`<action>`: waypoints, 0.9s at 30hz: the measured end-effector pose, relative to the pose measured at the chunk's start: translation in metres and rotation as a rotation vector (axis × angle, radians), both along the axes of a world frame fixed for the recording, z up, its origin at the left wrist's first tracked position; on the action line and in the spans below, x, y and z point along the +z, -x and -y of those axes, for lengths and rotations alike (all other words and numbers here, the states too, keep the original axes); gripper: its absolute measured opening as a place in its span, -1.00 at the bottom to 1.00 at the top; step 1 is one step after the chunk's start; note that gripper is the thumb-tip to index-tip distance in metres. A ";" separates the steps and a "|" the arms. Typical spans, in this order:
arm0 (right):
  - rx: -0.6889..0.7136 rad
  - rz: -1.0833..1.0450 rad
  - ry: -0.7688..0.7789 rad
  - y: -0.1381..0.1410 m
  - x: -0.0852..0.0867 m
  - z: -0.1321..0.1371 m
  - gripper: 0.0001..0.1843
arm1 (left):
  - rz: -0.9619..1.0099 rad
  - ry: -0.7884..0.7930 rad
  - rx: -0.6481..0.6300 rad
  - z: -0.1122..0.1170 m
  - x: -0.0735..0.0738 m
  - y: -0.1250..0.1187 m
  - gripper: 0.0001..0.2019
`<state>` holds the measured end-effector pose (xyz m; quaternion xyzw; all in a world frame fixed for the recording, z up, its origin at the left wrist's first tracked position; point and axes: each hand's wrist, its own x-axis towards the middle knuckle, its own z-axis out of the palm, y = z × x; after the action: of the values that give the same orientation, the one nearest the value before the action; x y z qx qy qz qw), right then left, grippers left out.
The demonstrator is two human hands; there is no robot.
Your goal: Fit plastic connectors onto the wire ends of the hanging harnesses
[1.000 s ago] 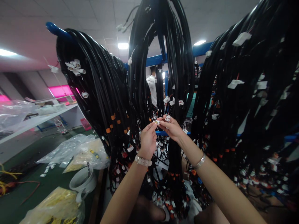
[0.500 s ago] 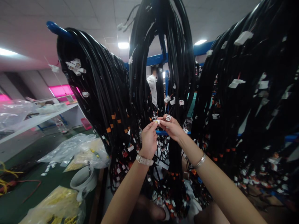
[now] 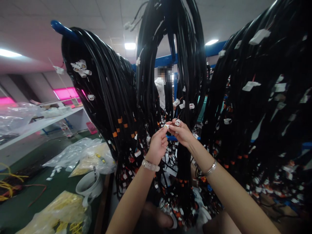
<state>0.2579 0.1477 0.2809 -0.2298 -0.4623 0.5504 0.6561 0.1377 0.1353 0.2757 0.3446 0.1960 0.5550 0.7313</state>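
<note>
Both my hands meet in front of the middle bundle of black wire harnesses. My left hand has thumb and fingertips pinched at a small white connector, which shows a bit of yellow. From the other side, my right hand grips the same connector between its fingertips. A second white connector with a dark opening rests against the fingers of my right hand. Several more white connectors dangle on thin wires just above the hands.
Thick harness bundles hang from a blue rack arm at left, with more bundles at right. On the green surface at lower left are a white cup and bags of yellow parts. A person stands beyond the rack.
The view has shifted slightly, so the whole scene sits a little further right. Both hands stay at the white connector, and the left fingers have curled a little more.
</note>
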 end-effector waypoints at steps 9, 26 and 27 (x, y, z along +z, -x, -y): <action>-0.014 0.034 -0.012 -0.001 0.001 0.000 -0.70 | -0.026 -0.024 -0.142 -0.005 -0.001 0.008 -0.76; -0.031 0.039 -0.006 0.000 -0.002 -0.002 -0.72 | -0.587 -0.446 0.716 -0.007 -0.005 0.003 -0.83; -0.036 0.039 -0.006 0.000 -0.002 -0.002 -0.72 | -0.629 -0.474 0.751 -0.008 -0.005 0.004 -0.82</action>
<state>0.2577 0.1500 0.2792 -0.2469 -0.4724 0.5328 0.6573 0.1338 0.1434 0.2703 0.5558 0.3844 0.6772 0.2911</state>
